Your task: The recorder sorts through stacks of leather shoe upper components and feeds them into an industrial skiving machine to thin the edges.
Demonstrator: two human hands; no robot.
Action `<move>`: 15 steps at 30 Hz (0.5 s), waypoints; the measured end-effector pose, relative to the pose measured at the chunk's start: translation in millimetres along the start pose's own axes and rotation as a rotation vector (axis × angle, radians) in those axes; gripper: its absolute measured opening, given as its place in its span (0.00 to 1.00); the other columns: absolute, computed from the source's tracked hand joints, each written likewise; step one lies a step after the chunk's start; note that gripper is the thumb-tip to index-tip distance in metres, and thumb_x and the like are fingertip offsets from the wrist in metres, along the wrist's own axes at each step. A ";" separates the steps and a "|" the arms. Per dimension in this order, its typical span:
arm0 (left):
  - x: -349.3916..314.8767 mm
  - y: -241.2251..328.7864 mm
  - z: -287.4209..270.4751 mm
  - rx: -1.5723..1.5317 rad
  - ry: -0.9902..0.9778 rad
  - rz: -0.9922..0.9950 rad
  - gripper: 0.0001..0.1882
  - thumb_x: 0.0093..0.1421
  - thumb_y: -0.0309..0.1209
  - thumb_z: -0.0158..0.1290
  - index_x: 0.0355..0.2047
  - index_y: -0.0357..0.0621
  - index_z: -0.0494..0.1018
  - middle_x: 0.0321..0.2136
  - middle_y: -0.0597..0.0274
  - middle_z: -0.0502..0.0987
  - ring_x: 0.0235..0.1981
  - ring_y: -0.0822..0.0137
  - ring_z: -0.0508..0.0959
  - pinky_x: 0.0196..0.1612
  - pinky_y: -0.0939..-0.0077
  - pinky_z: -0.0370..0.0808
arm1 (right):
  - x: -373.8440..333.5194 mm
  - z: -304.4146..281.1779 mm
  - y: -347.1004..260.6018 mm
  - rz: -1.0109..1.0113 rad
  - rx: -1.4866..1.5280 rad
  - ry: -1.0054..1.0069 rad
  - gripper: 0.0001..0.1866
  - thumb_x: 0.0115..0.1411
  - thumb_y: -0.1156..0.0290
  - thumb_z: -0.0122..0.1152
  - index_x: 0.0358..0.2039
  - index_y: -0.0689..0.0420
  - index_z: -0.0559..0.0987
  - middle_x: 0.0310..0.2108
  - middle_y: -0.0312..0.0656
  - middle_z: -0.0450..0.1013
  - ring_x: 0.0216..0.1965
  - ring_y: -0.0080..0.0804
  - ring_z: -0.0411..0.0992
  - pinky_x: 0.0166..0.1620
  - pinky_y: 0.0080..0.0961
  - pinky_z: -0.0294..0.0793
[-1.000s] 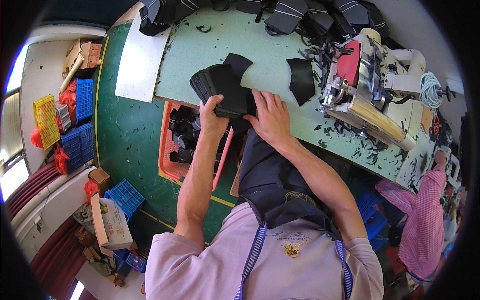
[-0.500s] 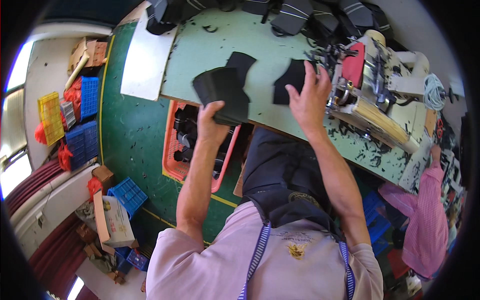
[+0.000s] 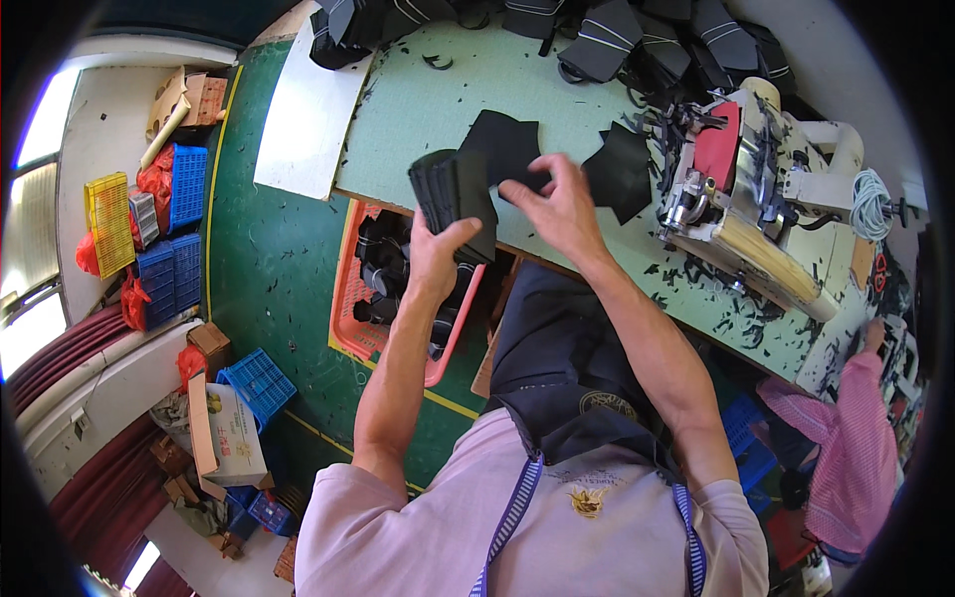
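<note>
My left hand (image 3: 438, 254) is closed around a thick stack of black, sheet-like cut pieces (image 3: 456, 199), thumb on the near side, above the table's front edge. Just beyond the stack, a single black cut piece (image 3: 497, 139) with angled edges lies on the table. My right hand (image 3: 565, 214) is at that piece's near right corner, thumb and forefinger apart and slightly blurred; I see no firm grip on it. Another black cut piece (image 3: 619, 177) lies to the right, between my right hand and the sewing machine (image 3: 731, 189).
Dark finished-looking pieces with light stripes (image 3: 607, 38) are heaped along the far side of the pale green table (image 3: 418, 95). Black scraps litter the tabletop by the machine. An orange basket (image 3: 346, 328) of black items stands below, left of my legs. A pink-sleeved person (image 3: 851, 448) works at right.
My right hand has left the right-hand black piece and moved left to the piece beside the stack. The stack in my left hand has turned more upright, its layered edge now showing.
</note>
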State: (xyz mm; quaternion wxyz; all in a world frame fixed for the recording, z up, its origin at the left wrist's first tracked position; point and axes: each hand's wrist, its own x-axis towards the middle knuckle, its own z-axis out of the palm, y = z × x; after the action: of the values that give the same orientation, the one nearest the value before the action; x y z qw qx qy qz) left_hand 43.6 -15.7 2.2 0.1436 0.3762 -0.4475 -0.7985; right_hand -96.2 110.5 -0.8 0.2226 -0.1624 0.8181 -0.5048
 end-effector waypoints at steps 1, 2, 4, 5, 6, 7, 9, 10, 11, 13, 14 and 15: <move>-2.8 -0.1 6.2 -0.001 -0.003 -0.005 0.30 0.49 0.16 0.60 0.54 0.37 0.66 0.42 0.57 0.78 0.40 0.65 0.80 0.46 0.68 0.79 | -3.6 -4.6 -7.5 0.122 0.139 -0.260 0.27 0.51 0.56 0.75 0.40 0.63 0.75 0.35 0.45 0.75 0.38 0.32 0.73 0.43 0.29 0.73; -6.1 0.8 13.4 0.047 -0.025 -0.041 0.30 0.50 0.17 0.61 0.54 0.38 0.66 0.42 0.58 0.77 0.40 0.67 0.79 0.46 0.70 0.78 | -4.9 0.7 0.6 0.184 0.284 -0.350 0.30 0.50 0.53 0.75 0.41 0.64 0.75 0.35 0.45 0.75 0.38 0.32 0.73 0.44 0.28 0.73; -10.6 -2.3 25.0 0.105 -0.082 -0.054 0.33 0.52 0.19 0.64 0.57 0.39 0.64 0.44 0.60 0.77 0.43 0.69 0.78 0.48 0.72 0.76 | -7.2 -7.2 0.8 0.235 0.343 -0.369 0.29 0.51 0.53 0.74 0.42 0.64 0.75 0.36 0.45 0.75 0.38 0.32 0.73 0.44 0.28 0.73; -10.1 -1.9 29.2 0.102 -0.088 -0.056 0.33 0.52 0.19 0.64 0.57 0.39 0.64 0.44 0.60 0.77 0.43 0.69 0.78 0.48 0.72 0.76 | -7.6 -11.7 0.5 0.280 0.405 -0.392 0.29 0.51 0.54 0.73 0.43 0.64 0.75 0.37 0.45 0.76 0.39 0.32 0.73 0.45 0.28 0.73; -9.5 -0.8 34.0 0.064 -0.104 -0.069 0.33 0.52 0.20 0.64 0.58 0.39 0.64 0.44 0.59 0.77 0.43 0.69 0.78 0.49 0.72 0.76 | -7.7 -15.9 0.8 0.264 0.423 -0.352 0.26 0.52 0.55 0.70 0.42 0.65 0.76 0.37 0.45 0.77 0.37 0.32 0.75 0.44 0.29 0.73; -8.6 -0.8 38.8 0.028 -0.128 -0.087 0.34 0.53 0.20 0.64 0.59 0.40 0.63 0.45 0.59 0.77 0.44 0.70 0.78 0.49 0.72 0.76 | -8.8 -17.9 4.7 0.268 0.421 -0.337 0.26 0.52 0.55 0.70 0.42 0.65 0.76 0.37 0.45 0.77 0.37 0.32 0.75 0.44 0.29 0.73; -7.0 -5.2 48.4 0.025 -0.149 -0.072 0.32 0.56 0.21 0.63 0.59 0.40 0.63 0.43 0.59 0.77 0.41 0.69 0.78 0.47 0.73 0.77 | -10.9 -20.4 13.4 0.209 0.252 -0.202 0.21 0.53 0.59 0.67 0.38 0.64 0.77 0.35 0.48 0.79 0.37 0.37 0.78 0.43 0.32 0.75; -6.0 -6.9 50.8 0.035 -0.153 -0.079 0.31 0.56 0.22 0.62 0.59 0.39 0.63 0.42 0.59 0.77 0.40 0.69 0.78 0.45 0.73 0.78 | -14.5 -24.6 5.4 0.122 0.115 -0.099 0.16 0.55 0.62 0.62 0.34 0.63 0.77 0.32 0.53 0.79 0.34 0.47 0.79 0.41 0.38 0.76; -4.4 -8.7 52.9 0.044 -0.158 -0.085 0.30 0.56 0.22 0.61 0.58 0.39 0.63 0.41 0.59 0.77 0.38 0.68 0.79 0.43 0.72 0.79 | -16.6 -26.2 3.2 0.124 0.111 -0.087 0.16 0.55 0.62 0.62 0.34 0.63 0.77 0.32 0.53 0.79 0.34 0.47 0.79 0.41 0.38 0.76; 2.4 -19.2 52.1 0.009 -0.014 -0.132 0.26 0.53 0.21 0.57 0.54 0.37 0.66 0.38 0.55 0.77 0.35 0.63 0.80 0.39 0.65 0.81 | -18.7 -33.3 2.1 -0.026 -0.066 0.036 0.13 0.58 0.65 0.57 0.35 0.63 0.77 0.31 0.56 0.78 0.34 0.56 0.77 0.39 0.43 0.76; 8.7 -22.9 50.1 -0.095 -0.036 -0.137 0.25 0.53 0.20 0.55 0.53 0.36 0.66 0.39 0.52 0.77 0.36 0.58 0.81 0.40 0.61 0.82 | -15.7 -36.1 9.9 -0.098 -0.098 0.112 0.11 0.60 0.68 0.53 0.35 0.62 0.77 0.29 0.57 0.77 0.33 0.59 0.76 0.38 0.46 0.76; 13.9 -23.9 47.2 -0.199 -0.056 -0.142 0.24 0.53 0.19 0.52 0.52 0.35 0.66 0.40 0.48 0.77 0.37 0.54 0.82 0.41 0.57 0.83 | -10.1 -38.4 24.3 -0.112 -0.131 0.217 0.10 0.61 0.69 0.53 0.37 0.61 0.76 0.26 0.57 0.75 0.31 0.55 0.77 0.35 0.41 0.75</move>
State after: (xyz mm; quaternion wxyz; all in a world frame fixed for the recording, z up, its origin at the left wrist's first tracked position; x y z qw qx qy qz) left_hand 2.4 18.4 -9.1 0.1107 0.3683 -0.3422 -0.8573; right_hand -108.9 155.0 -5.5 0.0932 -0.1667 0.8582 -0.4765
